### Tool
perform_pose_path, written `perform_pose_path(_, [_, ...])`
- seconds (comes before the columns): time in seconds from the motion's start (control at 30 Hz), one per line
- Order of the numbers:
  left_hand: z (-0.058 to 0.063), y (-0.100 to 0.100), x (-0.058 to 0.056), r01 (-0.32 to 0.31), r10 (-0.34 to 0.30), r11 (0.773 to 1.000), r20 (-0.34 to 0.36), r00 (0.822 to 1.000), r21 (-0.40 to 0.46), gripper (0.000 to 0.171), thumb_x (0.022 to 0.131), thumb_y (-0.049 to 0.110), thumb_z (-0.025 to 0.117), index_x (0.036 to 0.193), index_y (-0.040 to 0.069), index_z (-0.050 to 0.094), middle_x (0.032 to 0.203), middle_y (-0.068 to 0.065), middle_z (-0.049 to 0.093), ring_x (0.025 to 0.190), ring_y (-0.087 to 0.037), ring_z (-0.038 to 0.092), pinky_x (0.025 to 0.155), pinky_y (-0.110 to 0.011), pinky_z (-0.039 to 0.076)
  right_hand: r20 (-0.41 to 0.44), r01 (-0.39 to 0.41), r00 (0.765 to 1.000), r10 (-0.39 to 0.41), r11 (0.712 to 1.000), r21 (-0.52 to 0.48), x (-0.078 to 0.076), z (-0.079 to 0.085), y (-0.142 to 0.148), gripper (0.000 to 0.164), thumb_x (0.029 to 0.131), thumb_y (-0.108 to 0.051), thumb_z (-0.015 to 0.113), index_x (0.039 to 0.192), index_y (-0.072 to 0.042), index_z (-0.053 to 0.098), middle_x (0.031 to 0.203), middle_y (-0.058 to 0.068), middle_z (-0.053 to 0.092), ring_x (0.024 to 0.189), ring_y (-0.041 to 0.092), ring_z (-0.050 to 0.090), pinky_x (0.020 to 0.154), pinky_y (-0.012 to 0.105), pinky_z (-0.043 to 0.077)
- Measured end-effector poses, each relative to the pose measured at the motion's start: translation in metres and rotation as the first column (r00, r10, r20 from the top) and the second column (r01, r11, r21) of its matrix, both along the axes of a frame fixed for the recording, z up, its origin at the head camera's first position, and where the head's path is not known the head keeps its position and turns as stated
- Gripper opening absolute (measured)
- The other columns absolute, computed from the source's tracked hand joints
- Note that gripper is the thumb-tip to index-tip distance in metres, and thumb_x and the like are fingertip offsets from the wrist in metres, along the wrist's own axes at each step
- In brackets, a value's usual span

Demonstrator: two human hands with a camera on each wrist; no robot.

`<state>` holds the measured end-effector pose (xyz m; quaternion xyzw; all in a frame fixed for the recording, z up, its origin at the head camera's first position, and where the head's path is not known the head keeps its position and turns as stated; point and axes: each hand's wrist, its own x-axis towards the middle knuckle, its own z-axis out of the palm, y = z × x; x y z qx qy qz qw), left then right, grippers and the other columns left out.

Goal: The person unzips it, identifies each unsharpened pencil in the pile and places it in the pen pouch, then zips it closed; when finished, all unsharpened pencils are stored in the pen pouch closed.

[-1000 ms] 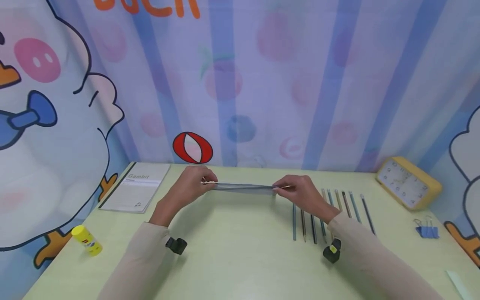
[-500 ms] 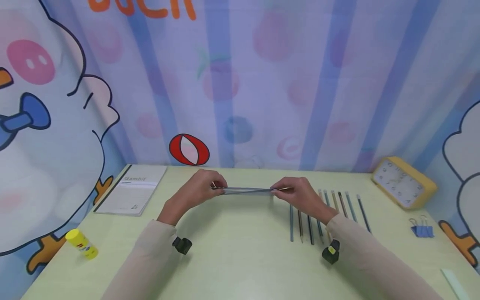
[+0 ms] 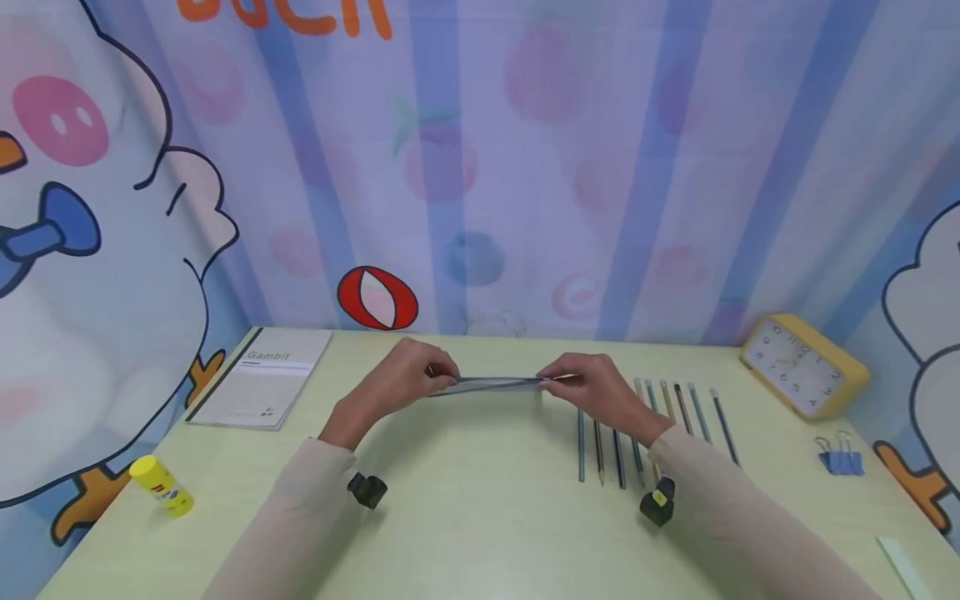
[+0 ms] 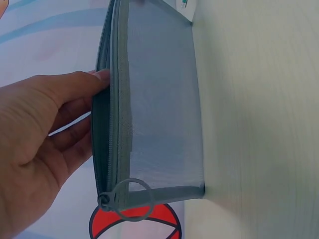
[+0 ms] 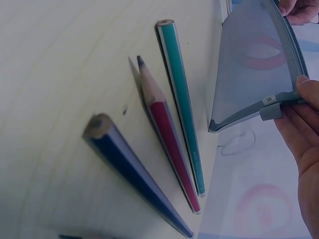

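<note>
A translucent grey mesh zipper pouch (image 3: 491, 386) is stretched between both hands above the table, its zipper edge uppermost. My left hand (image 3: 405, 371) pinches that edge; in the left wrist view the thumb (image 4: 89, 84) presses on the zipper strip, fingers behind it. A ring (image 4: 133, 200) hangs at the zipper's end by the pouch corner. At the opposite end, my right hand (image 3: 592, 385) pinches the top corner between thumb and fingers, beside a small size tag (image 5: 269, 99). Through the mesh (image 5: 244, 55) the backdrop shows.
Several pencils (image 3: 581, 450) lie in rows under the right forearm. A notepad (image 3: 258, 379) and a yellow glue stick (image 3: 162, 486) are at the left. On the right are a yellow alarm clock (image 3: 806, 367), blue binder clips (image 3: 840, 461) and a pale green strip (image 3: 900, 567).
My left hand has shifted right along the pouch's edge, closer to the right hand. The right hand stays nearly in place, still pinching. The head view has turned slightly.
</note>
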<state>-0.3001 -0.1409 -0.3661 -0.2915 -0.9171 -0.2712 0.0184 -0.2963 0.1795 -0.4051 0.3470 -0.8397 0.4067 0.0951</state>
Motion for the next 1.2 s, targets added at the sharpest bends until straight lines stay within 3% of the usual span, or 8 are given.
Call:
perform_pose_path(0.33, [0.001, 0.008, 0.007, -0.039, 0.04, 0.999, 0.046, 0.998, -0.011, 0.008, 0.089, 0.013, 0.076, 0.095, 0.013, 0.081, 0.085, 0.002, 0.076, 0.077, -0.01, 0.065, 0.072, -0.024, 0.057, -0.001, 0.015, 1.0, -0.015, 0.995, 0.097, -0.005, 0.002, 0.001, 0.025, 0.093, -0.009, 0.071, 0.117, -0.007, 0.074, 0.115, 0.008, 0.075, 0.106, 0.022, 0.074, 0.092, 0.033, 0.058])
perform_pose_path(0.67, [0.006, 0.017, 0.01, -0.072, 0.071, 0.997, 0.081, 0.994, 0.014, 0.006, 0.086, 0.012, 0.076, 0.088, 0.012, 0.082, 0.081, 0.002, 0.076, 0.071, -0.009, 0.065, 0.066, -0.024, 0.055, -0.126, 0.046, 0.992, -0.027, 0.988, 0.148, -0.009, 0.005, 0.01, 0.032, 0.091, -0.005, 0.072, 0.122, -0.007, 0.072, 0.12, 0.011, 0.074, 0.109, 0.029, 0.072, 0.093, 0.038, 0.058])
perform_pose_path(0.87, [0.005, 0.024, 0.011, -0.122, 0.114, 0.992, 0.168, 0.979, 0.035, 0.006, 0.085, 0.015, 0.078, 0.088, 0.012, 0.082, 0.08, 0.002, 0.076, 0.072, -0.01, 0.064, 0.065, -0.025, 0.054, -0.068, 0.066, 0.996, -0.058, 0.99, 0.124, -0.003, 0.015, 0.03, 0.032, 0.094, -0.008, 0.069, 0.127, -0.01, 0.07, 0.127, 0.012, 0.071, 0.111, 0.03, 0.072, 0.092, 0.041, 0.058])
perform_pose_path(1.07, [0.004, 0.028, 0.012, -0.188, 0.171, 0.981, 0.234, 0.957, 0.051, 0.007, 0.086, 0.017, 0.077, 0.089, 0.013, 0.082, 0.082, 0.002, 0.076, 0.077, -0.013, 0.064, 0.065, -0.026, 0.054, 0.002, 0.109, 0.994, -0.11, 0.992, 0.07, 0.008, 0.036, 0.066, 0.032, 0.098, -0.013, 0.066, 0.129, -0.011, 0.069, 0.129, 0.011, 0.07, 0.113, 0.025, 0.071, 0.092, 0.025, 0.057])
perform_pose_path(1.2, [0.004, 0.029, 0.01, -0.225, 0.2, 0.972, 0.274, 0.941, 0.063, 0.008, 0.087, 0.019, 0.077, 0.091, 0.014, 0.082, 0.083, 0.001, 0.075, 0.075, -0.014, 0.065, 0.067, -0.026, 0.055, 0.06, 0.169, 0.983, -0.173, 0.984, 0.054, 0.02, 0.048, 0.091, 0.037, 0.1, -0.017, 0.062, 0.137, -0.014, 0.063, 0.131, 0.01, 0.069, 0.113, 0.007, 0.069, 0.091, 0.013, 0.052])
